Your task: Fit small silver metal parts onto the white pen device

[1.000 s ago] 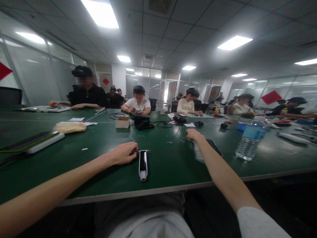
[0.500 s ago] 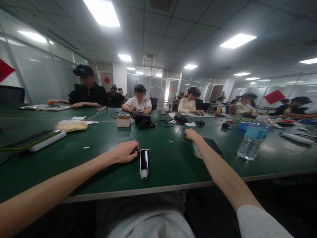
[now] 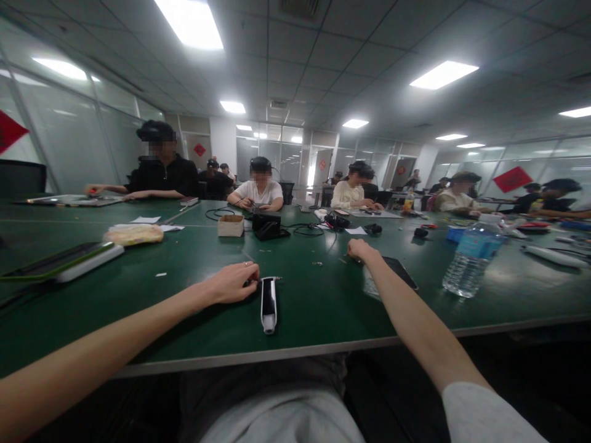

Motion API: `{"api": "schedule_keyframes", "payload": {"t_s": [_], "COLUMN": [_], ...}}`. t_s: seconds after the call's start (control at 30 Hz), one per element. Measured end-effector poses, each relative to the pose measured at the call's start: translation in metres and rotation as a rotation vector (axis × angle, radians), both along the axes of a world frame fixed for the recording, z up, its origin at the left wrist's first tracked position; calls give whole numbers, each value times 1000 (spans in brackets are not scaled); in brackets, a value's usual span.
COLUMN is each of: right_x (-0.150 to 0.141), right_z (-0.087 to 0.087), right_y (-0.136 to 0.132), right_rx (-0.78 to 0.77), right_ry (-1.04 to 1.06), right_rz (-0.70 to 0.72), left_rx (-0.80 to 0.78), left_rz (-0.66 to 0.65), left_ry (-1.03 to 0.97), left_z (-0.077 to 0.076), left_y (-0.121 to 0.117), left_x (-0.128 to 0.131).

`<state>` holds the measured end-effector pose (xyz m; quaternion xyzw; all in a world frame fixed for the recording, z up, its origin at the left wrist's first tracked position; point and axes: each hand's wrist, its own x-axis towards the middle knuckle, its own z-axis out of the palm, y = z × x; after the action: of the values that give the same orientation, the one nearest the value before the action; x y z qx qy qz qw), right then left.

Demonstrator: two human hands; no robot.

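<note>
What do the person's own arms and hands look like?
Both forearms are bare, with no gloves, cables or markings. The left hand wears a thin ring on one finger. The right hand ends a bare arm under a light grey short sleeve.

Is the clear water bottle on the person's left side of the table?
No, the water bottle stands upright on the green table, out to the right of the person's right hand.
</note>
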<state>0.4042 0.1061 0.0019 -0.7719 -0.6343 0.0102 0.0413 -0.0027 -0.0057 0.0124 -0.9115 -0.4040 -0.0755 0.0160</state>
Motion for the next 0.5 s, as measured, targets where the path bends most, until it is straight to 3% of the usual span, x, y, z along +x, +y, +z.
{"api": "schedule_keyframes", "payload": {"t_s": [0.33, 0.5], "right_x": [-6, -9], "right_z": [4, 9], "right_y": [-2, -6], "right_rx": [-88, -163], "right_ry": [-33, -12], "right_rz": [-129, -105], "left_rx": [12, 9], "left_rz": [-9, -12], "left_ry": [-2, -6], "left_z": [-3, -4], "left_y": [3, 3], "left_x": [-1, -1]}}
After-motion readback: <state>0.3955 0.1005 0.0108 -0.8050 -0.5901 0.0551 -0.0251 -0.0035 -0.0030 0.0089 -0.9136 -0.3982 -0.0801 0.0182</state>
